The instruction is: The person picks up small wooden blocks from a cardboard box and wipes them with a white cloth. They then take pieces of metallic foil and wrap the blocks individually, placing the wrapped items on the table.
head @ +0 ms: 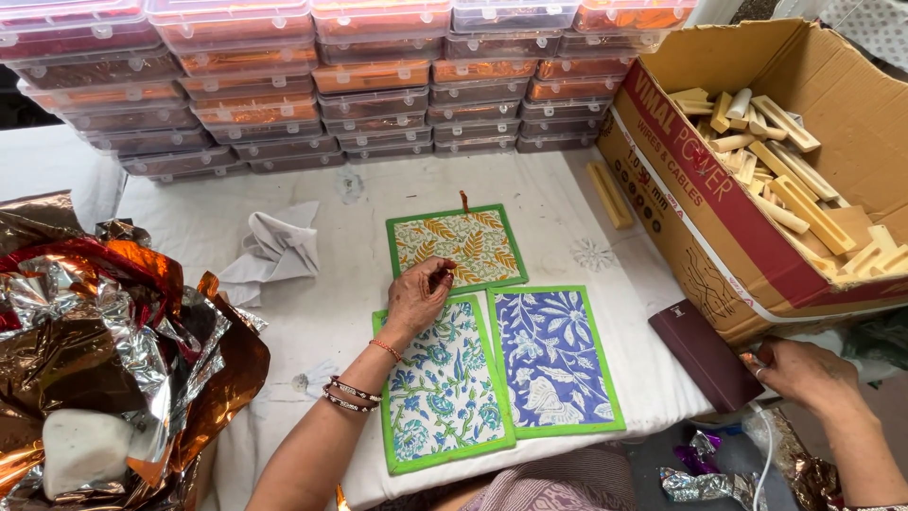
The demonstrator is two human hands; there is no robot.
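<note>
Three printed cloth mats with green borders are lying laid out on the white-covered table (pixel 312 322), so the arranging looks well along, with the third mat only now being settled.

Going from largest down: one open cardboard box (pixel 690 203) is sitting beyond the right fingertips, holding a heap of pale wooden sticks (pixel 785 180) too many to count. Many clear lidded containers (pixel 284 85), in roughly five stacks, are standing well beyond the left fingers. One crumpled pile of copper and silver foil (pixel 113 331) is lying far to the outer side of the left wrist.

The left hand (pixel 416 295) is resting with fingers curled together, their tips pressing where the orange leaf mat (pixel 459 244) meets the blue-green floral mat (pixel 443 388), which is stretching back under the palm. The blue-white mat (pixel 553 360) is lying just beside them.

The right hand (pixel 804 371) is touching one maroon flat box (pixel 705 355); I cannot tell whether its fingers are gripping. One loose stick (pixel 610 194) and one white cloth (pixel 274 251) are lying apart.
</note>
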